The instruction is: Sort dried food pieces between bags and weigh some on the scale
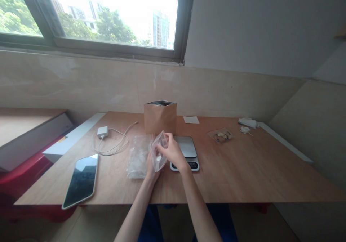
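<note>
A small clear plastic bag (159,155) is held up between my two hands in front of the brown paper pouch. From below and behind, my left hand (151,165) grips the bag, its fingers partly hidden by the plastic. At the bag's upper edge, my right hand (173,150) pinches the plastic with thumb and fingers. Something small and whitish shows inside the bag. Just left of my hands lies a stack of clear plastic bags (137,159). To their right stands a kitchen scale (188,149) with a dark display, partly covered by my right hand.
Behind my hands the brown pouch (159,117) stands upright, its top open. A filled clear bag (221,135) lies to the right, near crumpled white scraps (245,129). A white card (191,120) lies at the back. On the left are a charger (102,131) and a tablet (81,179).
</note>
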### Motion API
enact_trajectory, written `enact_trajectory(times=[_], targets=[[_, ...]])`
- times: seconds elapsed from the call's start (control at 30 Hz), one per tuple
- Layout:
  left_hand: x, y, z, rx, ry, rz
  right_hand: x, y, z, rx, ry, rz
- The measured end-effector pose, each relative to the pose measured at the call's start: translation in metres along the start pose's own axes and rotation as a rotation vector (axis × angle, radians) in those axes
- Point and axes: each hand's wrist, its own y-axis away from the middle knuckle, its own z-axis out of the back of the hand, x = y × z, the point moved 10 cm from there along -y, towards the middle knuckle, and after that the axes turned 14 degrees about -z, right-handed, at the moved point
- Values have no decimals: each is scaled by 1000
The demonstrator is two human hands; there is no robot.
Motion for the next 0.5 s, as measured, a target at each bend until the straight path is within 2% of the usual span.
enact_trajectory(times=[0.1,0.2,0.37,0.5], targets=[[5,2,-1,19,-20,53,-17,8,15,-118,-133,-37],[11,4,-2,11,56,134,-35,16,30,-171,-339,-59],[12,2,4,-101,349,232,-76,40,60,-239,-733,-166],[7,2,-3,-122,568,336,-94,60,77,-255,-831,-199]])
